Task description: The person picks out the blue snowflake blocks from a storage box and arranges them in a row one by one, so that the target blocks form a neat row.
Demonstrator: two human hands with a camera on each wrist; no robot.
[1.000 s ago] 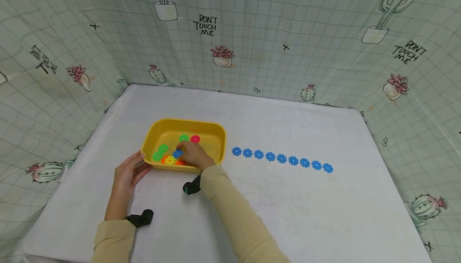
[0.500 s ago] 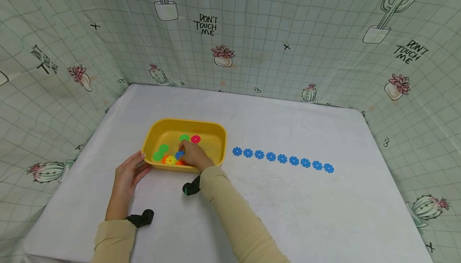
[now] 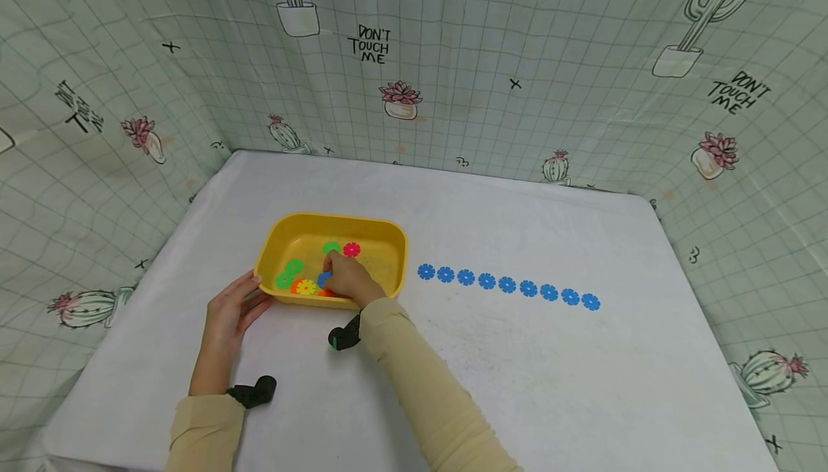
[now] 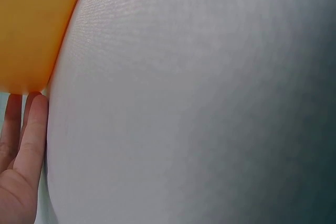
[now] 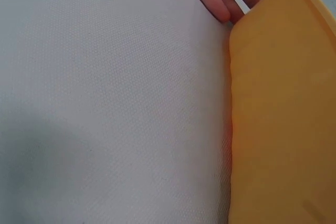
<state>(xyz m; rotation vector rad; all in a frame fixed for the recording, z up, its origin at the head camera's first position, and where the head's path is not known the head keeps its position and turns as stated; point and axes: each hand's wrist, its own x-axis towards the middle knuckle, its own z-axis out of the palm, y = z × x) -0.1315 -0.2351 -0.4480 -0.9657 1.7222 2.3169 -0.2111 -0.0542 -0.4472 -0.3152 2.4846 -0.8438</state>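
Observation:
A yellow plastic tray (image 3: 378,246) lies left of centre on the table, holding several notched, flower-shaped plastic discs. My right hand (image 3: 351,278) reaches inside and pinches a blue disc (image 3: 324,280) that is partly hidden by the fingers. Close by are a yellow disc (image 3: 306,287), green discs (image 3: 284,280) and orange ones (image 3: 325,293). Toward the tray's back lie another green disc (image 3: 331,247) and a pink-red disc (image 3: 351,249). My left hand (image 3: 224,317) rests against the tray's near left corner. Straight fingers (image 4: 32,129) touch the tray's outer wall in the left wrist view.
Right of the tray, several blue discs (image 3: 507,285) form a slightly slanting row across the white table (image 3: 550,386). A cloth (image 3: 466,41) with cactus prints hangs behind and at both sides. Each wrist carries a black camera mount (image 3: 259,391).
The blue disc in my right fingertips has shifted slightly right and toward me, and less of it shows. The left hand and the tray have stayed in place.

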